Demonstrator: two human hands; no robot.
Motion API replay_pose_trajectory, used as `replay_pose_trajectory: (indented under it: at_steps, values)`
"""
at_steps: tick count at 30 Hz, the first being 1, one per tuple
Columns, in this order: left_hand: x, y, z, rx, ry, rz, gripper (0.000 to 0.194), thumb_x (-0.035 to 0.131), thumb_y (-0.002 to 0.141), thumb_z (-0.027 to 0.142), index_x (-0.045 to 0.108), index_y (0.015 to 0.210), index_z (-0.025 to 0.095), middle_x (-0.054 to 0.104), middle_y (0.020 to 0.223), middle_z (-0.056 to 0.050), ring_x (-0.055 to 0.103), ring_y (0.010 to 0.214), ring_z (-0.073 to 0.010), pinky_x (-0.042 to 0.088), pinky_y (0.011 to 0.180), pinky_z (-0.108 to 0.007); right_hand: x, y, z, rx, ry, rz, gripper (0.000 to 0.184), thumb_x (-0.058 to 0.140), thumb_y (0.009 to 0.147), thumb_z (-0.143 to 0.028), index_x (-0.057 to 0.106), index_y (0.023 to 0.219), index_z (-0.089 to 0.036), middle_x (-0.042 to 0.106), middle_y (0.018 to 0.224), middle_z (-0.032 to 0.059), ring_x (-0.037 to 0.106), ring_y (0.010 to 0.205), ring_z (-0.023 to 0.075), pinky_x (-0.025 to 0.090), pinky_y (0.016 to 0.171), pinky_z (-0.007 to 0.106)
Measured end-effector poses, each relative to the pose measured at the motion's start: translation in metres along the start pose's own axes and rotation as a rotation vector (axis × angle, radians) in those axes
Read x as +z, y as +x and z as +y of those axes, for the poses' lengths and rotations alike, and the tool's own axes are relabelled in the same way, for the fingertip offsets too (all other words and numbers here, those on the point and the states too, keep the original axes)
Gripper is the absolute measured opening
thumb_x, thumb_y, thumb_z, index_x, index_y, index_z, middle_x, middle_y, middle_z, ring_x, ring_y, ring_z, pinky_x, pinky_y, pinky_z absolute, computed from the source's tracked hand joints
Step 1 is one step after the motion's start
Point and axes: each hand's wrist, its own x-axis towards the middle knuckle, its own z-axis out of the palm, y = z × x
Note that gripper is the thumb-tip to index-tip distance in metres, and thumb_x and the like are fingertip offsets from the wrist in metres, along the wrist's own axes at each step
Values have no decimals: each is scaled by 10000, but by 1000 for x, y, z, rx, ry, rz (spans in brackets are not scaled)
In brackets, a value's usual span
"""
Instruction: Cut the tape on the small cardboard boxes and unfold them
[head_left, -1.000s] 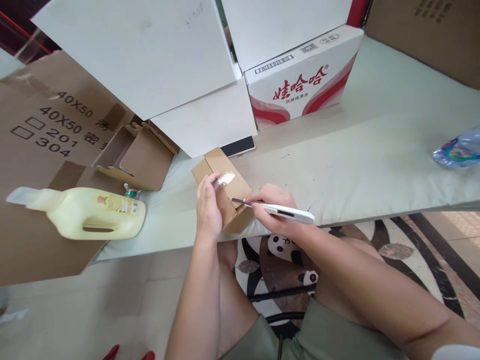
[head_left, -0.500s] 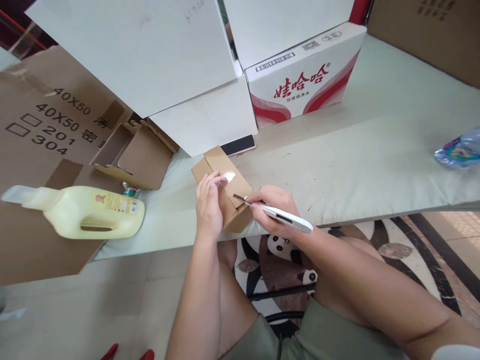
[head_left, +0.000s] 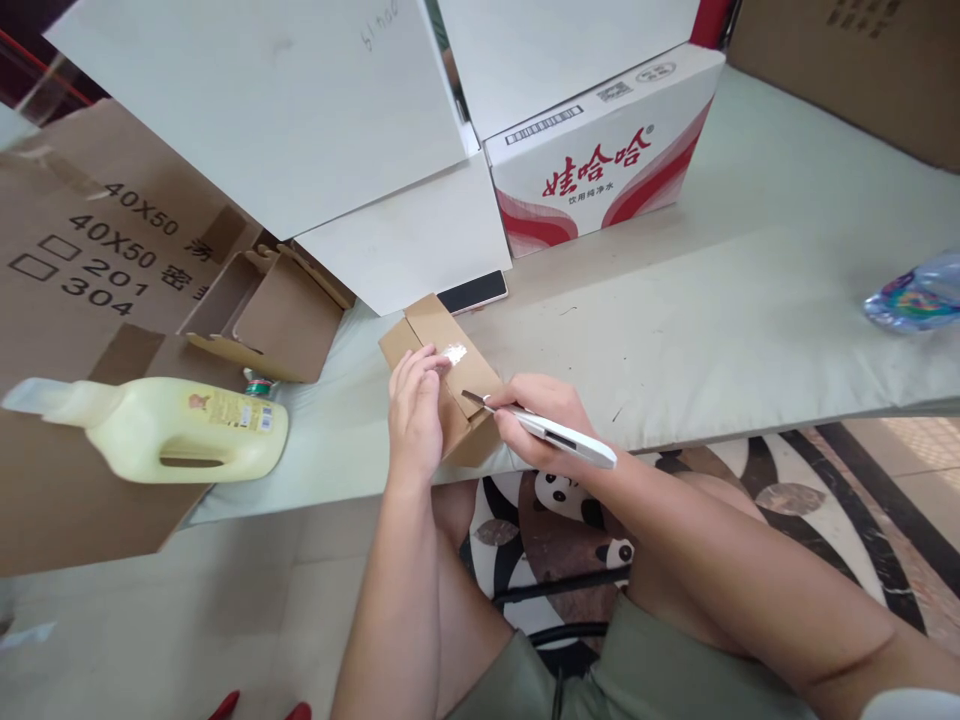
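Note:
A small brown cardboard box (head_left: 469, 372) lies closed at the near edge of the cloth-covered surface, a shiny patch of clear tape across its top seam. My left hand (head_left: 415, 410) holds the box at its left side, fingers curved over the top close to the tape. Gripped in my right hand (head_left: 544, 415) is a white utility knife (head_left: 559, 433) with its blade out. The blade tip is at the seam near the right end of the box top; whether it cuts in, I cannot tell.
Behind the box lie a dark phone (head_left: 474, 292) and a white-and-red water carton (head_left: 600, 180). On the left are a yellow jug (head_left: 187, 425), an open brown carton (head_left: 289, 315) and a large printed carton (head_left: 67, 340). A clear plastic bottle (head_left: 919, 295) lies far right.
The whole view has shifted slightly. Both hands, the knife and the box keep almost the same positions relative to each other.

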Motion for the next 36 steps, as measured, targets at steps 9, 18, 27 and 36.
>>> replay_pose_trajectory:
  at_steps: [9,18,27,36]
  values:
    - [1,1,-1,-6,-7,5,336,428,965,449,714,982,275,612,1360,-24,353,1436,-252,176,1233,-474,-6,-3,-1,-37,34,52,163,487,813,-205,607,709,-243,667,622,2,566,535,141,426,571,305]
    - [2,1,1,-9,-19,8,313,436,965,425,711,978,277,605,1360,-28,338,1443,-256,165,1233,-485,-5,-3,22,297,67,281,192,540,903,-418,606,997,-264,690,853,44,650,779,208,484,707,348]
    - [2,1,-2,-10,-29,15,260,477,950,400,709,968,285,609,1349,-19,352,1436,-263,167,1232,-498,2,3,45,501,94,120,285,532,885,-522,562,1022,-275,664,821,33,659,864,244,466,769,365]
    - [1,1,-2,-3,7,6,209,511,927,356,696,989,279,606,1356,-30,364,1431,-263,191,1226,-493,7,5,44,541,103,-47,296,547,855,-474,577,1049,-252,703,989,73,645,914,262,474,779,402]
